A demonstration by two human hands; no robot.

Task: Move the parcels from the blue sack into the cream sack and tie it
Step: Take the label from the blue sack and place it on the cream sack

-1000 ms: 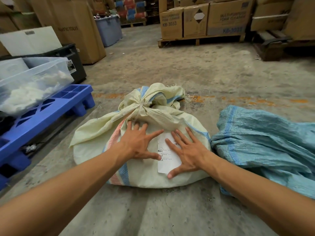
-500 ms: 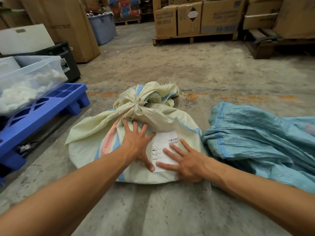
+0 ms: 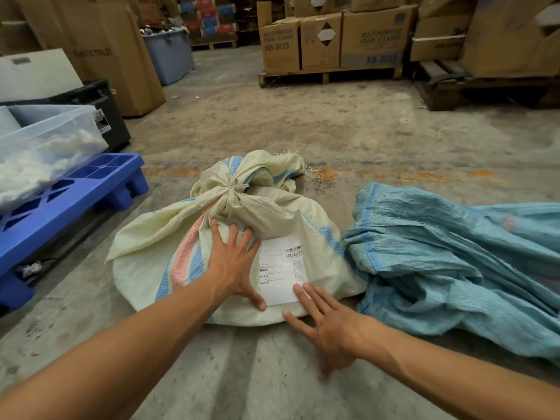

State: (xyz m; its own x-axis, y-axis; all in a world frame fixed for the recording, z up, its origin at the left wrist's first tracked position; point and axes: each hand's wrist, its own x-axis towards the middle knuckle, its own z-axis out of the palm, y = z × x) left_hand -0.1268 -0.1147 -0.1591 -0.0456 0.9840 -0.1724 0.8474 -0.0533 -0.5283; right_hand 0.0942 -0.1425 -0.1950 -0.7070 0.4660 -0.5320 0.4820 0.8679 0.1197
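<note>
Centre frame, the knotted cream woven sack (image 3: 169,262) sits tied beside the limp blue woven sack (image 3: 448,268), left hand (image 3: 235,265) flat on it, right hand (image 3: 325,324) spread, gripping nothing; a loose knot could spill parcels.

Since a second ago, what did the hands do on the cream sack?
The right hand slid back toward the person, off the label, only its fingertips at the near corner. The left hand stays flat on the cream sack, which stays tied. The blue sack lies unmoved.
</note>
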